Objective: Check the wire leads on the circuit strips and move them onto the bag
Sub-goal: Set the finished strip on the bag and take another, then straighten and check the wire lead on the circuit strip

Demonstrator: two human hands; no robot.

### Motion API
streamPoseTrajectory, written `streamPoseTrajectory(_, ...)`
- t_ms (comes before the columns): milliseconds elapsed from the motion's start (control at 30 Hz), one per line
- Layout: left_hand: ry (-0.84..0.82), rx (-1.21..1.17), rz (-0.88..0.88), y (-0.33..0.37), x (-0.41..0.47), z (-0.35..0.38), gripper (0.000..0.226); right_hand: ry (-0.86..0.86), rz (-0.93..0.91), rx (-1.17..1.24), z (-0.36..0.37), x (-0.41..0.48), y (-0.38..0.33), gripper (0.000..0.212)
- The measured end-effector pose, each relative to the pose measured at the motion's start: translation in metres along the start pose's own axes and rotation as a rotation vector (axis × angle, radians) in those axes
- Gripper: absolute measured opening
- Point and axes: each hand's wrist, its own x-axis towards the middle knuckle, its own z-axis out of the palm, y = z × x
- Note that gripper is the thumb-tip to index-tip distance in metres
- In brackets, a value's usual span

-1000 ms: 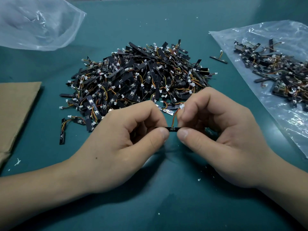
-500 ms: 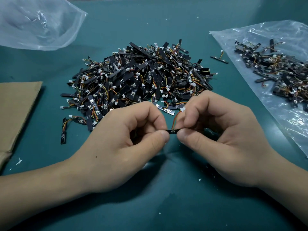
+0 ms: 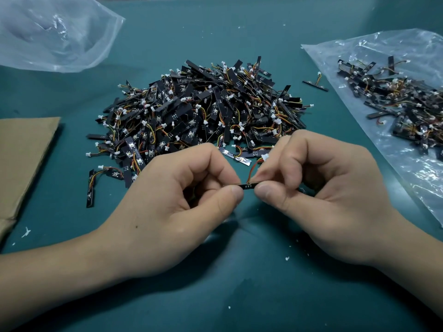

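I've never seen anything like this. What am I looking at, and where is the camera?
No machine here: a person works with bare hands, and the one picture comes from a camera worn on the head, looking down at a green table. The pile in the middle is small black circuit strips, each with coloured wires and a white plug. The left hand and right hand pinch one strip between thumb and fingers, its wire lead curving up. To the right lies a clear bag with more strips on it. A second bag lies top left, cardboard at the left edge.
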Motion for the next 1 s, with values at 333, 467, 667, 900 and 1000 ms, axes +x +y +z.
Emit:
streamPoseTrajectory(333, 0.063, -0.033, -0.021, -0.0009, 0.0001, 0.001, 0.013, 0.054, 0.06, 0.067, 0.0011, 0.0019, -0.0021, 0.036)
streamPoseTrajectory(467, 0.039, -0.03, -0.018, -0.0007, -0.0001, 0.0007, 0.012, 0.044, 0.058, 0.09, 0.0019, 0.0025, -0.003, 0.039)
streamPoseTrajectory(667, 0.078, -0.1, -0.033, -0.0003, 0.0021, -0.0004, 0.012, -0.043, 0.148, 0.01, 0.0015, 0.0007, 0.0025, 0.012)
streamPoseTrajectory(900, 0.055, -0.123, -0.02, -0.0008, 0.002, -0.0001, 0.014, -0.324, 0.045, -0.207, -0.0044, 0.0008, 0.0026, 0.044)
streamPoseTrajectory(1000, 0.039, -0.186, -0.022, -0.0008, 0.0024, -0.0013, 0.027, -0.22, 0.083, 0.011, -0.0069, 0.0011, 0.0061, 0.04)
